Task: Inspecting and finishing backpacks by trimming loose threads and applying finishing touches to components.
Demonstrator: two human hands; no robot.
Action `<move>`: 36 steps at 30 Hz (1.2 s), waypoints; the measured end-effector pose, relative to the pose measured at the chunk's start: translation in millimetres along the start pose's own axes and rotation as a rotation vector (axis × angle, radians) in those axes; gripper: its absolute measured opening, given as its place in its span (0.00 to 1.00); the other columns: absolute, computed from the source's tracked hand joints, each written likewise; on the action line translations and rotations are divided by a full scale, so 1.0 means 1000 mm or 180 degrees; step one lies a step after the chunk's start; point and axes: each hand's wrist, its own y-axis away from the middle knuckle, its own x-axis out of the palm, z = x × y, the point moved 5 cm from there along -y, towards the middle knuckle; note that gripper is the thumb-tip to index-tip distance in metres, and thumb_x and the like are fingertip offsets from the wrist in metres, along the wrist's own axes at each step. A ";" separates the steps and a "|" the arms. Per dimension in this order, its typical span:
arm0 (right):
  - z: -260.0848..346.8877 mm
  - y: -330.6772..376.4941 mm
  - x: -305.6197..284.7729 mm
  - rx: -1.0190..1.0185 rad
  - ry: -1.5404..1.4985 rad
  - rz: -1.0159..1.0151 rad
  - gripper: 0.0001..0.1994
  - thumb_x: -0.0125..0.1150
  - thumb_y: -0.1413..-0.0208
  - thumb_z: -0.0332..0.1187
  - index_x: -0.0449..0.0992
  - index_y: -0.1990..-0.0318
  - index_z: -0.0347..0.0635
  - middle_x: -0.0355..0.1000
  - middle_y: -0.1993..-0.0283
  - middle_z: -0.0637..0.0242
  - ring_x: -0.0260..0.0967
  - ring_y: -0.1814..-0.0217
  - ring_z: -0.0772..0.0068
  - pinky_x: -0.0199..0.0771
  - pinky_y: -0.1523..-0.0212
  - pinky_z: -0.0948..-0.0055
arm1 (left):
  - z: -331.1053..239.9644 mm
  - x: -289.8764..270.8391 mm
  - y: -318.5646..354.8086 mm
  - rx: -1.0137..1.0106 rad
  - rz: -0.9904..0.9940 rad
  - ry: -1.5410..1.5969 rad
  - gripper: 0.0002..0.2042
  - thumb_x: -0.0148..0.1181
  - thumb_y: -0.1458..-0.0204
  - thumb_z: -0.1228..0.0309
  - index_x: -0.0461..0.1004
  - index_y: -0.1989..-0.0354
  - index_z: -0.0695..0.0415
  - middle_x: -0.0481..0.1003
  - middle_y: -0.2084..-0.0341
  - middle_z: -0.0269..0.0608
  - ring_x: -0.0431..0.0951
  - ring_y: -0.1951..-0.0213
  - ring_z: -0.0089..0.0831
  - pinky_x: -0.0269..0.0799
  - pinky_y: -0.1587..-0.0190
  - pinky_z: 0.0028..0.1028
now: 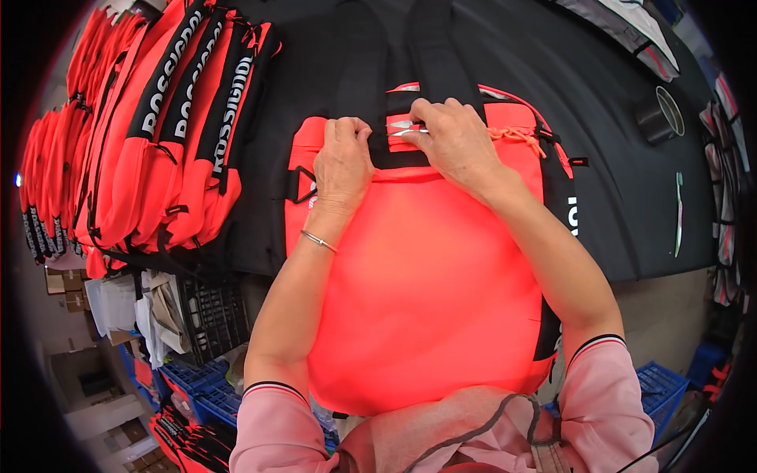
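A bright orange-red bag (430,276) with black trim lies flat on the black table (623,197), its lower part hanging toward me. My left hand (343,162) presses on its upper left edge, fingers curled over a black strap (390,146). My right hand (453,138) rests at the top middle, fingers pinching the black strap area near a small metallic piece (406,128). Two black shoulder straps (430,47) run away from the bag across the table.
A stack of several matching orange-red bags (158,118) with black bands lies at the left. A roll of black tape (661,114) and a thin green-white tool (678,213) sit at the right. Blue and black crates (209,386) stand below the table edge.
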 end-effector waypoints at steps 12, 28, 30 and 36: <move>0.002 -0.012 0.019 -0.0585 0.0324 -0.0225 0.11 0.66 0.46 0.38 0.72 0.66 0.43 0.71 0.75 0.67 0.64 0.68 0.66 0.61 0.64 0.66 | 0.002 -0.004 -0.005 -0.0339 -0.0210 0.0393 0.06 0.58 0.45 0.78 0.71 0.61 0.61 0.71 0.70 0.43 0.75 0.67 0.38 0.72 0.64 0.34; -0.001 -0.015 0.015 -0.0586 0.0180 -0.0194 0.12 0.67 0.47 0.40 0.71 0.68 0.44 0.69 0.76 0.69 0.67 0.68 0.66 0.66 0.63 0.65 | 0.008 -0.004 -0.006 -0.0655 -0.0103 0.0524 0.06 0.59 0.46 0.77 0.70 0.61 0.62 0.71 0.74 0.41 0.73 0.72 0.36 0.71 0.67 0.33; -0.001 -0.016 0.018 -0.0745 0.0309 -0.0244 0.12 0.67 0.48 0.40 0.71 0.68 0.44 0.69 0.76 0.69 0.67 0.68 0.66 0.66 0.63 0.65 | 0.007 -0.003 -0.007 -0.0601 -0.0156 0.0522 0.06 0.59 0.46 0.77 0.70 0.62 0.62 0.71 0.74 0.41 0.73 0.73 0.36 0.71 0.67 0.33; 0.004 -0.016 0.009 -0.1033 0.0395 -0.0048 0.12 0.67 0.48 0.39 0.72 0.68 0.42 0.73 0.74 0.65 0.70 0.67 0.63 0.67 0.65 0.64 | 0.005 -0.012 -0.001 -0.0556 -0.0092 0.0756 0.08 0.58 0.45 0.77 0.73 0.58 0.62 0.73 0.72 0.41 0.73 0.71 0.35 0.70 0.67 0.32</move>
